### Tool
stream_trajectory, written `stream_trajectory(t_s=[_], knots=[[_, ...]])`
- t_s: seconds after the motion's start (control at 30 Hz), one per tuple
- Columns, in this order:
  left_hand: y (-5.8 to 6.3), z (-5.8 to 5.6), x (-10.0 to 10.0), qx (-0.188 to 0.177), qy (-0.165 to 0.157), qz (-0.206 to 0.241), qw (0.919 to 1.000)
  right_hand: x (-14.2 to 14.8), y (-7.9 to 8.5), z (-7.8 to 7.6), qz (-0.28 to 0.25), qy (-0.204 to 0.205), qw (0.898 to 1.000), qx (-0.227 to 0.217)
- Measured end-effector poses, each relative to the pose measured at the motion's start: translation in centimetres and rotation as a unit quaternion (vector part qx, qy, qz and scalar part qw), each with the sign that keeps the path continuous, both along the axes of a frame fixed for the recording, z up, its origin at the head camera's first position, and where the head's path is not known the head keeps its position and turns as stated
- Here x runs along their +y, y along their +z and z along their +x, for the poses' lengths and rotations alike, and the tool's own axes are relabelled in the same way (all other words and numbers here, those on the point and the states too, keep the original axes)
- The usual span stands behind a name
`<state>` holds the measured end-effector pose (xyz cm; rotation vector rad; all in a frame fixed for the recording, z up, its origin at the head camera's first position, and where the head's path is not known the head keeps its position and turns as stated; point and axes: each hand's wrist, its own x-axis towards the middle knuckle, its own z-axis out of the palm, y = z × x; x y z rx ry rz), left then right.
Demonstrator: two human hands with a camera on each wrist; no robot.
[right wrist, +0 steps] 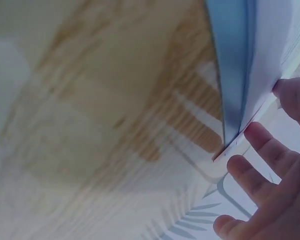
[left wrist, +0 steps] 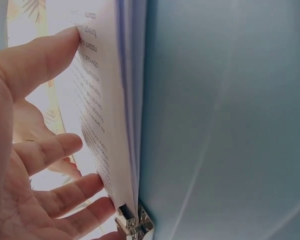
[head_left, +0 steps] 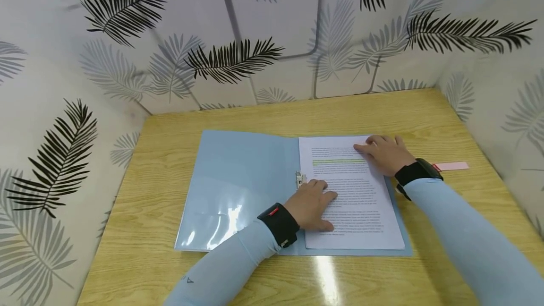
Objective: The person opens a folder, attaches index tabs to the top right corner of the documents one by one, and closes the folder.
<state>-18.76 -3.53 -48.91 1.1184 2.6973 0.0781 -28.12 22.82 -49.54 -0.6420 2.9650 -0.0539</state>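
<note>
A blue folder (head_left: 238,178) lies opened flat on the table, with a stack of printed pages (head_left: 348,202) on its right side. The top page has a line of green highlighter (head_left: 335,161). My left hand (head_left: 312,205) rests with spread fingers on the page's left edge, just below the folder's metal clip (head_left: 300,179). In the left wrist view its thumb and fingers stand apart along the printed sheet (left wrist: 90,80). My right hand (head_left: 387,154) lies at the page's upper right corner, thumb on the paper, other fingers spread around the corner.
A pink strip (head_left: 452,166) lies on the wooden table (head_left: 170,155), right beside my right wrist. Fabric with a leaf pattern (head_left: 272,74) hangs behind the table and along both sides. Black bands (head_left: 279,225) circle both wrists over light blue sleeves.
</note>
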Motion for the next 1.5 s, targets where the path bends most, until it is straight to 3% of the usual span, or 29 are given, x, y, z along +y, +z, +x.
stream_trajectory(t_s=[0.27,0.6,0.77,0.87,1.0,1.07,1.13,1.3,1.5], knots=[[0.0,0.0,-0.1,-0.002,0.004,0.000,1.0000,0.6,-0.1,-0.1,-0.046,-0.007,0.998,-0.030],[0.1,0.0,0.1,-0.008,0.001,0.007,0.9999,1.2,-0.6,-0.3,-0.055,-0.045,0.997,-0.039],[0.0,-0.1,0.0,-0.008,0.003,0.005,0.9999,1.0,-0.4,-0.4,-0.079,-0.078,0.993,-0.047],[-0.1,0.0,-0.1,-0.013,0.006,0.018,0.9997,1.1,0.0,-0.1,-0.127,-0.122,0.984,-0.033],[0.1,0.3,-0.6,-0.011,0.010,0.057,0.9983,1.6,1.4,1.7,-0.233,-0.196,0.952,-0.039],[0.5,0.7,-0.8,-0.015,0.010,0.076,0.9969,2.0,2.1,3.2,-0.261,-0.220,0.937,-0.067],[0.9,1.0,-1.3,-0.016,0.008,0.088,0.9960,2.1,2.5,4.8,-0.268,-0.225,0.930,-0.111],[2.2,2.3,-2.9,-0.017,0.012,0.104,0.9944,1.9,2.3,7.9,-0.240,-0.196,0.931,-0.195],[2.8,4.0,-4.7,-0.004,0.019,0.113,0.9935,1.5,1.9,9.4,-0.227,-0.184,0.936,-0.197]])
